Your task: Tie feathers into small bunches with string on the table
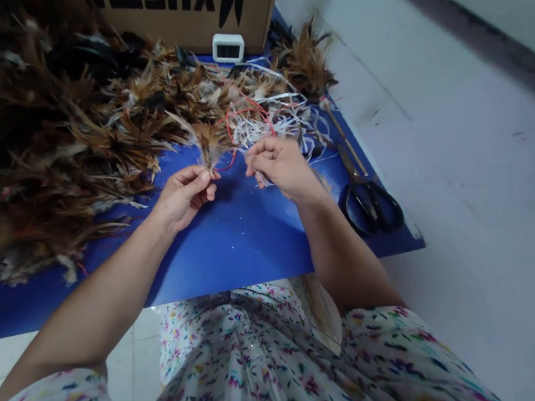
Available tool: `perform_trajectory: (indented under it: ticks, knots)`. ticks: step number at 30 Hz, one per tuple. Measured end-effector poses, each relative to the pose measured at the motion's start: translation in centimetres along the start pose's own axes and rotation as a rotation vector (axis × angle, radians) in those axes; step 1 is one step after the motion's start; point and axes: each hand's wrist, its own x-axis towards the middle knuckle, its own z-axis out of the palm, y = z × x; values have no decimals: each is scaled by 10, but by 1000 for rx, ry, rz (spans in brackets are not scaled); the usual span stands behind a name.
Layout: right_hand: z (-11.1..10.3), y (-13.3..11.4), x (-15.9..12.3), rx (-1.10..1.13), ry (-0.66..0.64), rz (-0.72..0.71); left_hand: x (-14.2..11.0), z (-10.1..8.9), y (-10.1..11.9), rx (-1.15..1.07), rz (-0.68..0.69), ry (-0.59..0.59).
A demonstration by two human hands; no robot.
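My left hand (186,195) pinches a small bunch of brown feathers (208,144) by its lower end, tips pointing up and away. From there a thin red string (229,163) runs toward the tangle of white ribbon (262,122). Just to the right, my right hand (280,167) has its fingers curled together, with a bit of whitish strand showing under them; what exactly it grips is too small to make out. Both hands are above the blue tabletop (225,252), a short gap between them.
A big heap of brown feathers (86,139) covers the left and back. A cardboard box (165,23) and a small white digital clock (228,48) stand behind. Black-handled scissors (369,203), a thin stick (346,141) and another feather bundle (306,64) lie along the right edge.
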Motion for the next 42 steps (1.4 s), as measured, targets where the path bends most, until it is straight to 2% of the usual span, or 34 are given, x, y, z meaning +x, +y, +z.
perform_trajectory:
  ticks: [4,10,17,28,30,34,39,42]
  knots:
    - [16,0,-8,-44,-74,43,0,1,1,-9,23,50]
    - [22,-1,-12,-77,-110,43,-2,5,1,47,29,87]
    - [23,-1,-13,-105,-146,39,-4,6,0,104,10,58]
    - [16,6,-13,-197,-193,8,-3,8,2,157,28,122]
    - [11,8,-13,-285,-222,-44,-1,7,0,203,74,146]
    - [4,5,-15,-568,-212,-274,1,2,-3,397,216,199]
    - [8,-4,-23,-788,-156,-495,0,-1,-4,795,385,259]
    - [16,-4,-28,-921,-158,-650,-3,0,-1,1034,518,228]
